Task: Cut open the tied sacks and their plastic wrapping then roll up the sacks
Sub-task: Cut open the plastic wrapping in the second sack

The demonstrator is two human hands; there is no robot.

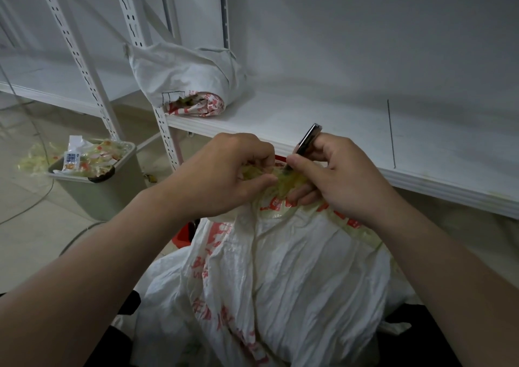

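Sack (295,282) w/ red print; L hand (224,170) pinches plastic wrap (289,180) (yellowish), R hand (342,175) grip clenched round cutter (307,139).

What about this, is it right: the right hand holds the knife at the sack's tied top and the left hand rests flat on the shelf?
Not quite. The head view shows the left hand off the shelf, pinching the yellowish plastic wrapping at the tied top of the sack. The right hand does hold the knife there.
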